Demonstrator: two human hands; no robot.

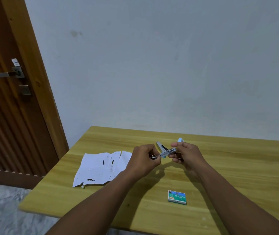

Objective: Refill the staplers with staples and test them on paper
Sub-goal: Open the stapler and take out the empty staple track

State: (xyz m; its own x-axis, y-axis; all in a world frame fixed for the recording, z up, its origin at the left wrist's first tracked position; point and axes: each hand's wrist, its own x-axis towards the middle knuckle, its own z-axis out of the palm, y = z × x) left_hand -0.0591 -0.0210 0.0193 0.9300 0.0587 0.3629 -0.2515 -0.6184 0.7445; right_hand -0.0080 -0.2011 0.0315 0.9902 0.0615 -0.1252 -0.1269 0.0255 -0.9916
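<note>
A small light-blue stapler [168,152] is held above the wooden table [237,167], swung open with its metal staple channel exposed. My right hand [185,154] grips its rear end, and a blue part pokes up behind the fingers. My left hand [144,157] pinches the front tip of the metal channel. Whether staples lie in the channel is too small to tell. A second stapler [160,146], grey metal, lies open on the table just behind my hands. The green box of No.10 staples [177,197] lies closed near the front. Torn, crumpled white paper [99,167] lies to the left.
The table stands against a pale wall. A brown wooden door [8,99] with a metal handle is at the left, beyond the table's left edge. Pale floor shows below the table's front-left corner.
</note>
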